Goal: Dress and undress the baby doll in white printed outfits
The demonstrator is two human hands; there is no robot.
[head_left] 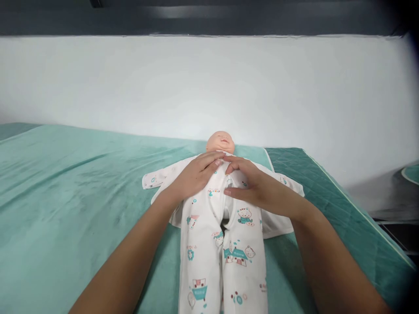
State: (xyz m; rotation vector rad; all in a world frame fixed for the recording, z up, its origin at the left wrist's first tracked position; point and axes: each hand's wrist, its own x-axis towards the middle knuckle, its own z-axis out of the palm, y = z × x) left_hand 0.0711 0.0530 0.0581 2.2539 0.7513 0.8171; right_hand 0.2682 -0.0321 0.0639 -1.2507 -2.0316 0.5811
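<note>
A baby doll (221,142) lies on its back, its head at the far end. White baby trousers (244,257) with teal and pink animal and house prints stretch towards me, over a matching long-sleeved top (276,224) whose sleeves spread to both sides. My left hand (198,174) rests flat on the upper front of the clothes, fingers stretched towards the neck. Beside it my right hand (248,181) touches the same area, fingers curved and thumb apart. Both hands partly hide the waist and chest, and nothing shows gripped in either.
A light green sheet (75,209) covers the bed, with wrinkles at the left. Along the right lies a darker green quilted mattress cover (327,205) with a pale edge. A white wall (131,83) rises behind the bed, below a dark band.
</note>
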